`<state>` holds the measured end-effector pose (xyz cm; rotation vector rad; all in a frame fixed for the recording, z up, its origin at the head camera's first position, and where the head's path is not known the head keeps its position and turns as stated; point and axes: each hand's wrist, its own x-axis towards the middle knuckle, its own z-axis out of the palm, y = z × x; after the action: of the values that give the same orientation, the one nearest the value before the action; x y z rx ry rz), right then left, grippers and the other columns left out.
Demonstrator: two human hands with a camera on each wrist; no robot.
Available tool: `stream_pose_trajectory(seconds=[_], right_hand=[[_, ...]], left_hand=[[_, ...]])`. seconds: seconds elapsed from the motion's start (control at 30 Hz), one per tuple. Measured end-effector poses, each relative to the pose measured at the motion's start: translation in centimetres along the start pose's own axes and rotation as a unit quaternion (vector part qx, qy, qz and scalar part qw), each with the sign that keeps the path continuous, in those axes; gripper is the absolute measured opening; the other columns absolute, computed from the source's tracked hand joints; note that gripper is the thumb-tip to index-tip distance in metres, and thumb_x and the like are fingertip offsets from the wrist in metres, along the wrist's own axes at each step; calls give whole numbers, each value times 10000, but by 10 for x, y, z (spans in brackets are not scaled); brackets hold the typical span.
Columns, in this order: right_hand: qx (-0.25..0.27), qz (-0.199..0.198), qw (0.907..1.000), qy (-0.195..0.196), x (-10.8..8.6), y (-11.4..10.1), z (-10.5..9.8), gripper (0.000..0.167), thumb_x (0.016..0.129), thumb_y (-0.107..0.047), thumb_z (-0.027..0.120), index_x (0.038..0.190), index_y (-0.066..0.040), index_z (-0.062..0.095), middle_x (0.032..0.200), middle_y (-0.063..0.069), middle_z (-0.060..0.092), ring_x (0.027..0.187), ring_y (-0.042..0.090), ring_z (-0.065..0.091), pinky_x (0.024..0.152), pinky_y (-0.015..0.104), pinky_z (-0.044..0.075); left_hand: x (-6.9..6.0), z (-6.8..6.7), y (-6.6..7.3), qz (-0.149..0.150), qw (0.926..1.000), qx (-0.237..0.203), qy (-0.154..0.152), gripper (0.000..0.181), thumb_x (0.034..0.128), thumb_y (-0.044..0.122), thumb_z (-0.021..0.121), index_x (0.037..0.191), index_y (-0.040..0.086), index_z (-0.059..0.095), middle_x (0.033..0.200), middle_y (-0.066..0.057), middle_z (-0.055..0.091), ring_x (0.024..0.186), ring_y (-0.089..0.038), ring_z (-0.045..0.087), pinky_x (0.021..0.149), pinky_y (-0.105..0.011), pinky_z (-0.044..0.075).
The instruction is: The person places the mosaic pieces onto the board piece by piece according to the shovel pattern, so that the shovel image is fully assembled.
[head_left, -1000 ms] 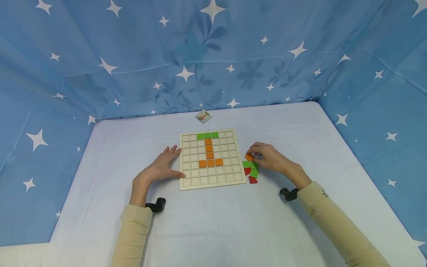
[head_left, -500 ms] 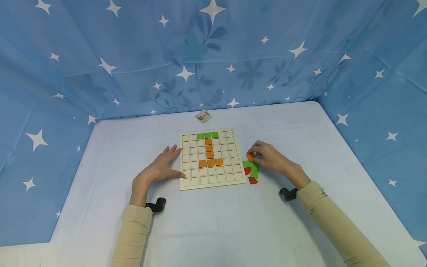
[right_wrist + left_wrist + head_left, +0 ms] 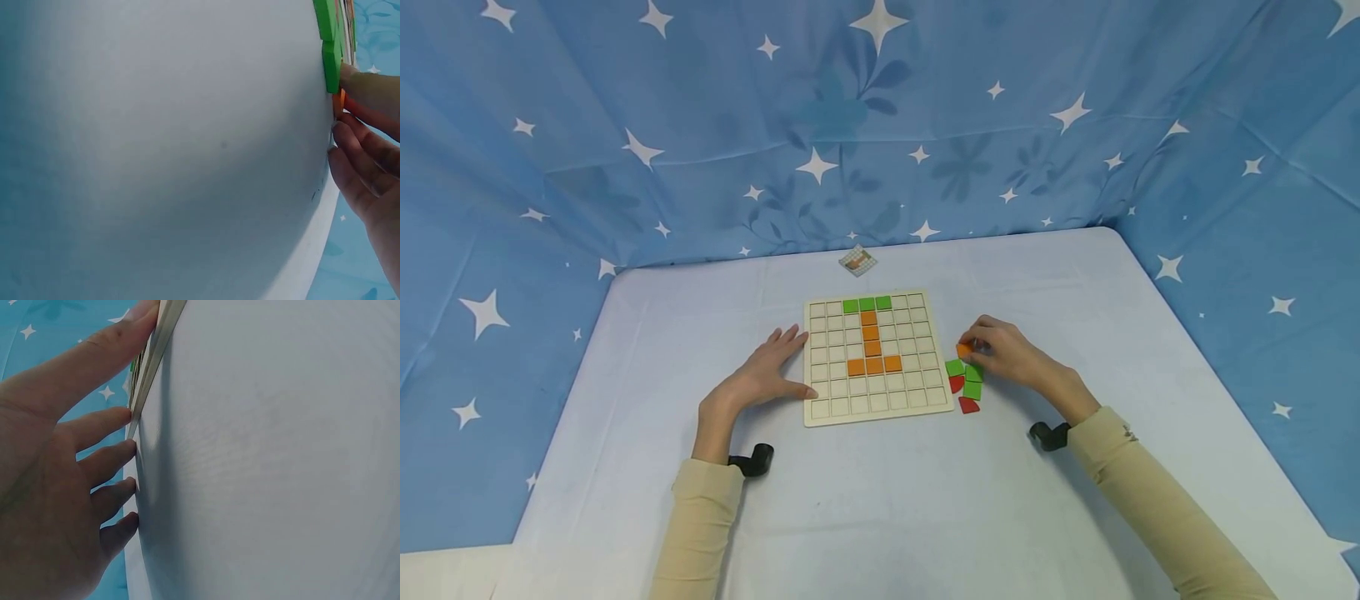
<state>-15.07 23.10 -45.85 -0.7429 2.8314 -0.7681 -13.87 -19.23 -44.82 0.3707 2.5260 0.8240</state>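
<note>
Orange tile (image 3: 964, 351), pinched by your right hand (image 3: 1003, 350), sits between the board (image 3: 897, 385) and the right edge of the tabletop (image 3: 895, 500); your left hand (image 3: 754, 377) lies spread against the board's left edge. Dragging low could scatter the green tiles (image 3: 972, 391) beside it; a left-hand push could skew the board

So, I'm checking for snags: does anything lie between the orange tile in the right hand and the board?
Nothing visible does: only white cloth shows between the orange tile in the right hand and the board. One green tile lies just on the near side of that gap.
</note>
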Motion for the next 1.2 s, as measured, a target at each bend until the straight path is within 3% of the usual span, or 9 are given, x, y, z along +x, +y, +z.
stream_pose_trajectory(seconds=[0.47, 0.73, 1.2], right_hand=[[-229, 137, 9996, -92, -1, -5, -3, 246, 909, -127, 783, 1116, -5, 730, 1049, 90, 682, 930, 218, 634, 862, 395, 601], [-47, -124, 9999, 20, 1, -11, -4, 237, 918, -165, 783, 1097, -17, 737, 1025, 71, 685, 931, 213, 643, 858, 400, 602], [332, -199, 9992, 45, 10, -26, -1, 267, 905, -183, 802, 1102, -12, 745, 1037, 75, 692, 941, 223, 637, 871, 409, 602]], left_hand=[[-1, -1, 1, 22, 10000, 36, 0, 1083, 822, 401, 862, 1646, 85, 235, 1734, -150, 93, 1603, -387, -18, 1264, -648, 61], [2, 1, -1, 62, 9999, 115, 14, 1079, 821, 402, 861, 1641, 68, 244, 1730, -164, 100, 1599, -402, -6, 1261, -651, 87], [2, 1, -2, 77, 9999, 106, 18, 1070, 828, 397, 857, 1638, 55, 247, 1728, -175, 101, 1596, -413, -3, 1262, -652, 76]])
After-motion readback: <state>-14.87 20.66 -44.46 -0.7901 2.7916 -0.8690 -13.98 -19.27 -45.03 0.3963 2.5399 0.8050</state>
